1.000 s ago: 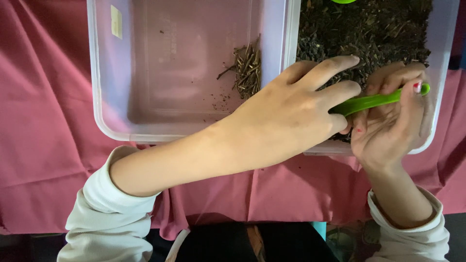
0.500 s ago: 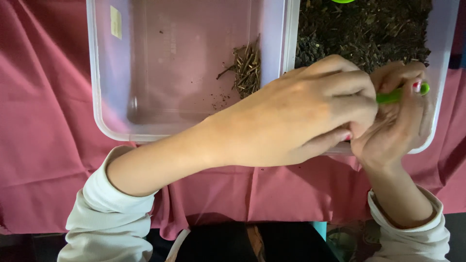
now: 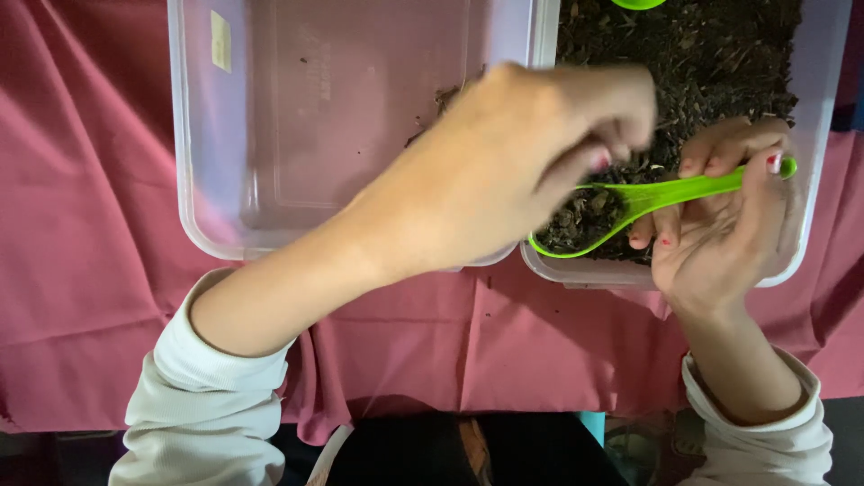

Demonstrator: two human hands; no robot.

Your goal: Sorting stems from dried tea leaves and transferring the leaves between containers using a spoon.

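Observation:
My right hand (image 3: 720, 247) grips the handle of a bright green plastic spoon (image 3: 670, 191) over the near edge of a clear tub of dark soil (image 3: 720, 54). The spoon's bowl holds a heap of soil and bits (image 3: 576, 223). My left hand (image 3: 504, 166) is blurred, lifted above the spoon's bowl and over the join between the two tubs. Its fingertips are pinched together, and the blur hides whether anything small is between them. A small pile of dry twigs (image 3: 446, 95) in the left clear tub (image 3: 270, 135) is mostly hidden behind this hand.
Both tubs stand side by side on a dark pink cloth (image 3: 81, 270) that hangs over the table's near edge. A green object (image 3: 637, 3) peeks in at the top edge above the soil. The left tub has a pale sticker (image 3: 220, 40).
My left hand closed its fingers over the spoon's bowl, then lifted up and to the left, uncovering the soil in the spoon. My right hand and the spoon have stayed in place.

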